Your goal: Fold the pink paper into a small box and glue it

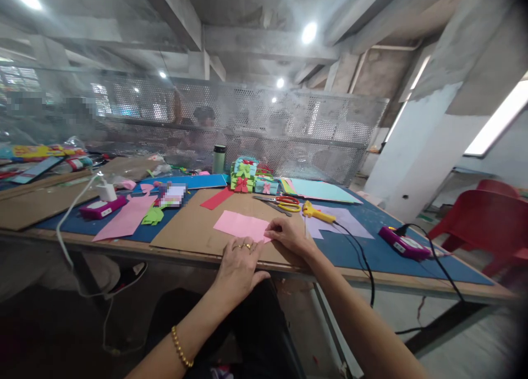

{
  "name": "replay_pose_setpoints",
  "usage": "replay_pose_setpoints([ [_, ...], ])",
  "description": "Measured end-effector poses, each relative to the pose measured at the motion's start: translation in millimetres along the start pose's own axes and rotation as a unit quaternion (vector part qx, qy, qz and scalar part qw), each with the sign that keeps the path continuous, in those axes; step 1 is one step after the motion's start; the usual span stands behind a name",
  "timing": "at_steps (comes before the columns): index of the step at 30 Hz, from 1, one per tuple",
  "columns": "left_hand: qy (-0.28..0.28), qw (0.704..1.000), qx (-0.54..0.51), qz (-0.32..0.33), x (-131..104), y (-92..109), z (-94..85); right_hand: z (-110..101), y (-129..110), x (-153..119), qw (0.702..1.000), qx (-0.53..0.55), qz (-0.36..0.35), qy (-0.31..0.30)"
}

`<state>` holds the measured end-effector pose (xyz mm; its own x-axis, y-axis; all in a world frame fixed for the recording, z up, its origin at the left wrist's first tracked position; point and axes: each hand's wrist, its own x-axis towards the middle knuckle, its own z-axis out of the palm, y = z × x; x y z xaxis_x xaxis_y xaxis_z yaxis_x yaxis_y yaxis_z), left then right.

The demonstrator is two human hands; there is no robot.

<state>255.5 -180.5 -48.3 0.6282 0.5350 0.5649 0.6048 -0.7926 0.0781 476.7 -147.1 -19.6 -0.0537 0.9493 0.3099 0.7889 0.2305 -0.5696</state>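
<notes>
A pink sheet of paper (pixel 241 225) lies on a brown cardboard sheet (pixel 185 225) in front of me. My left hand (pixel 239 266) rests at the paper's near edge, fingers stretched forward and thumb held out to the side. Rings and a gold bead bracelet show on that arm. At the paper's right end, my right hand (pixel 289 233) has curled fingers and thumb closed on its corner. Scissors with red and yellow handles (pixel 289 204) lie just beyond this hand. A yellow glue gun (pixel 318 213) is to their right, on purple paper (pixel 350 220).
Small decorated paper boxes (pixel 243 175) and a green bottle (pixel 219 159) stand at the back. Purple power strips (pixel 404 243) with cords sit on both sides. Pink paper (pixel 127 217) and green scraps (pixel 152 215) lie left, a red strip (pixel 216 198) centrally. Red chairs (pixel 487 219) stand right.
</notes>
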Motion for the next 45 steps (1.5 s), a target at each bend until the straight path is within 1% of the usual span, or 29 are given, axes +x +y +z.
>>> replay_pose_setpoints([
  [6,-0.016,1.000,-0.001,-0.002,0.1,0.6,-0.1,1.9,3.8,-1.2,1.000,-0.009,-0.004,0.007],
  [15,-0.010,1.000,-0.009,-0.002,-2.1,0.3,3.1,2.2,3.3,-2.3,0.999,-0.032,0.019,0.030],
  [23,-0.005,1.000,-0.011,0.001,-2.5,-0.9,3.9,1.5,0.2,-3.0,0.998,-0.041,0.025,0.030],
  [31,-0.009,1.000,-0.006,0.005,-6.3,-2.3,8.7,2.1,0.0,-2.7,0.998,-0.040,0.026,0.031],
  [34,-0.013,1.000,-0.002,-0.001,-3.3,0.0,6.0,2.6,1.2,-2.3,0.998,-0.039,0.025,0.030],
  [39,-0.037,0.999,0.006,0.001,3.0,7.2,-2.0,2.0,-0.6,-2.9,0.998,-0.040,0.027,0.029],
  [45,-0.034,0.999,0.010,-0.001,1.3,8.9,-1.5,2.4,-1.4,-2.6,0.998,-0.040,0.029,0.028],
])
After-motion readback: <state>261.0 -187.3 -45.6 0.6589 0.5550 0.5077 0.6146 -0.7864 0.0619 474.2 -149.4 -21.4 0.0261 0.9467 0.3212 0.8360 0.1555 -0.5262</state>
